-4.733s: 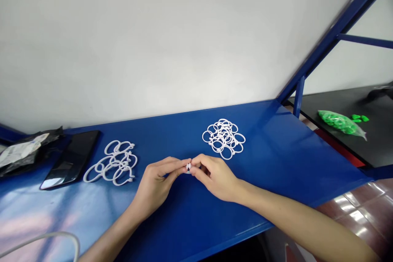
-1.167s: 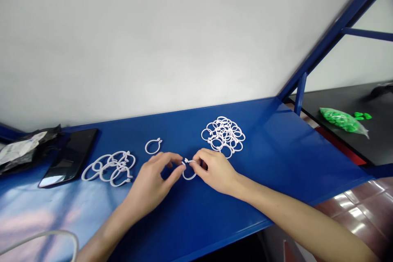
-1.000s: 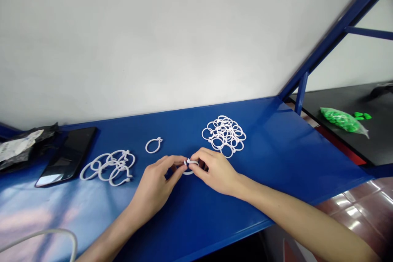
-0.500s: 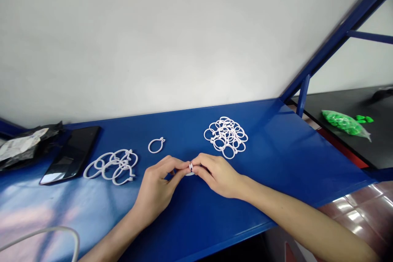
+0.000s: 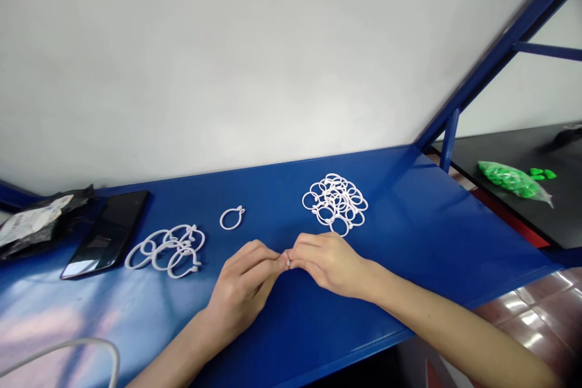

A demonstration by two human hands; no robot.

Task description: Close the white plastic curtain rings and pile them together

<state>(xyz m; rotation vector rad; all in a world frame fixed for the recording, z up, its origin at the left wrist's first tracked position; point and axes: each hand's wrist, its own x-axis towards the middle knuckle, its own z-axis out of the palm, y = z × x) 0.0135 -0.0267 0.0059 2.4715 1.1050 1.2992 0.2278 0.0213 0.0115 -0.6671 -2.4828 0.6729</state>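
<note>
My left hand (image 5: pixel 248 282) and my right hand (image 5: pixel 330 262) meet fingertip to fingertip over the blue table (image 5: pixel 291 339). Between them they pinch a white plastic ring (image 5: pixel 288 262), nearly all of it hidden by the fingers. Beyond my right hand lies a heap of white rings (image 5: pixel 336 199) with small clasps. A single white ring (image 5: pixel 231 218) rests by itself past my left hand. Farther left, several white rings (image 5: pixel 166 248) overlap in a loose group, some with open gaps.
A black phone (image 5: pixel 107 233) and a black plastic package (image 5: pixel 40 218) lie at the left. A white cable (image 5: pixel 86 342) curves across the near left corner. On a dark table (image 5: pixel 491 148) at right sits a clear bag of green pieces (image 5: pixel 511 180). A blue frame post (image 5: pixel 495 54) slants up.
Both hands have shifted slightly down and right, and their fingers have closed tighter around the ring, so less of it shows. The rings on the table remain in place.
</note>
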